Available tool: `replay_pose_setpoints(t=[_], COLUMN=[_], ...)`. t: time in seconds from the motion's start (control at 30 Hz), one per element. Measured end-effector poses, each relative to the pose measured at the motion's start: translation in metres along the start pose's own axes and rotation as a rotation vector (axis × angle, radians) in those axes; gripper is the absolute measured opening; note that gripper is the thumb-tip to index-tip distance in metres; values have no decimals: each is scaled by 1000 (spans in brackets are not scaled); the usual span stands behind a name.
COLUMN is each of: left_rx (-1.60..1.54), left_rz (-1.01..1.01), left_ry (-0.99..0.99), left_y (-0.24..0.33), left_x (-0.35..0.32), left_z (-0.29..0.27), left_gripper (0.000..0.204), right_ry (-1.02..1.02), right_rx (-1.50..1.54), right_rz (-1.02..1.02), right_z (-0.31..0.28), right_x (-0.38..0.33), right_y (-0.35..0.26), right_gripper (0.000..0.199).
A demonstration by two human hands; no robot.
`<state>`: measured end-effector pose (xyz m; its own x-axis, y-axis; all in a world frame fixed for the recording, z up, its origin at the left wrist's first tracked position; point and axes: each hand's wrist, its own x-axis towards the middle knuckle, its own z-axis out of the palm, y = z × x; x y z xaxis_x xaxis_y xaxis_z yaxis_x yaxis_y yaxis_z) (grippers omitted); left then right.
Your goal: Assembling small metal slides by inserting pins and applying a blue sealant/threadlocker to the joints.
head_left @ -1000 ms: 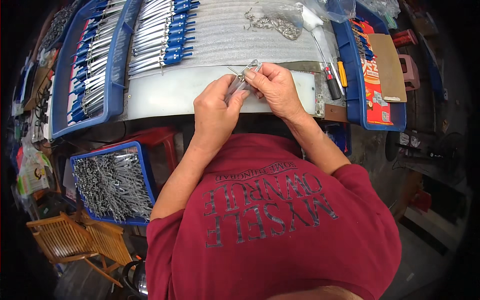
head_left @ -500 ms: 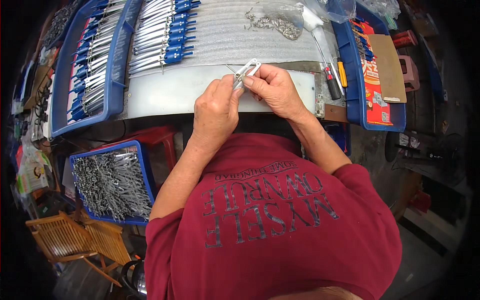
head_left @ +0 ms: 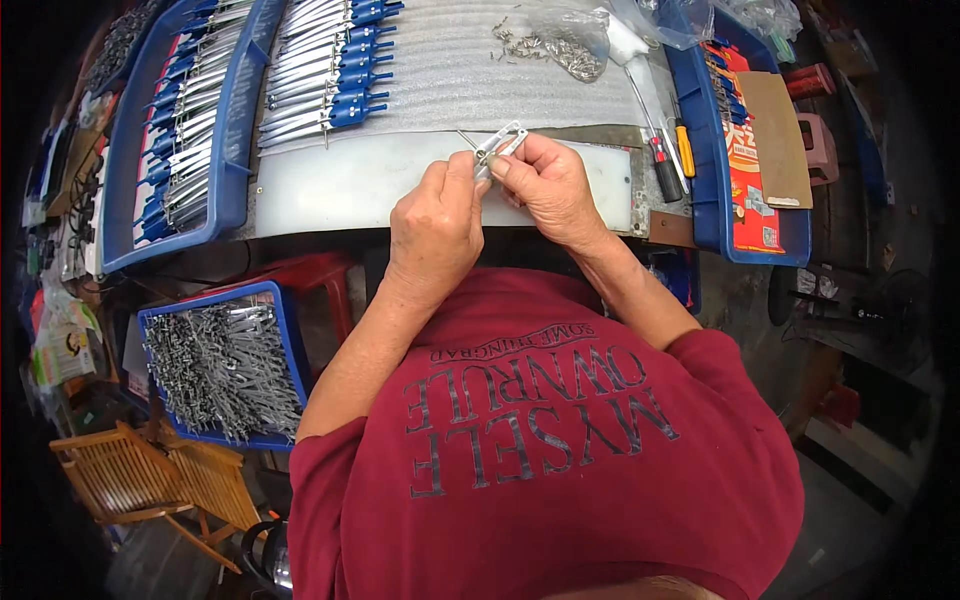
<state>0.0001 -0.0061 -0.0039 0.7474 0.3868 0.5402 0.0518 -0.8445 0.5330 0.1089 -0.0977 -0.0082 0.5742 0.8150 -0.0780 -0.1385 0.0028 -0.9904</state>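
Note:
Over the near edge of the white board (head_left: 330, 185), both my hands hold one small silver metal linkage (head_left: 500, 137). It has two slim arms that meet in a V at the far end, and a thin pin sticks out to its left. My left hand (head_left: 437, 228) is closed round the near end, its thumb and fingers pinching the metal. My right hand (head_left: 556, 192) grips the right-hand arm between thumb and forefinger. A small round piece, perhaps a spring or pin head, shows between the arms. The fingers hide the linkage's lower part.
Silver tools with blue ends (head_left: 345, 75) lie in a row on the foam sheet (head_left: 440, 60). Small metal pins (head_left: 545, 45) spill from a clear bag. Screwdrivers (head_left: 665, 165) lie rightward. Blue trays (head_left: 236, 150) flank the work surface; a blue bin (head_left: 297, 350) of silver parts stands lower left.
The linkage has turned slightly in my fingers, and its two arms now show a wider gap. My hands have shifted only a little.

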Motion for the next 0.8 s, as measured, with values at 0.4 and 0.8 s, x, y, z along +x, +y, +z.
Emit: replay_pose_setpoints(t=[0.4,0.8], left_rx=[-34,-4], left_rz=[-21,-3], left_ry=[-20,-26], left_y=[-3,0], left_x=[0,0], left_z=[1,1], left_gripper=[22,22], right_ry=[-33,-9], right_rx=[-32,31], right_rz=[-15,3], right_z=[-4,-6], right_x=[1,-1], right_y=[-1,5], right_gripper=[13,9])
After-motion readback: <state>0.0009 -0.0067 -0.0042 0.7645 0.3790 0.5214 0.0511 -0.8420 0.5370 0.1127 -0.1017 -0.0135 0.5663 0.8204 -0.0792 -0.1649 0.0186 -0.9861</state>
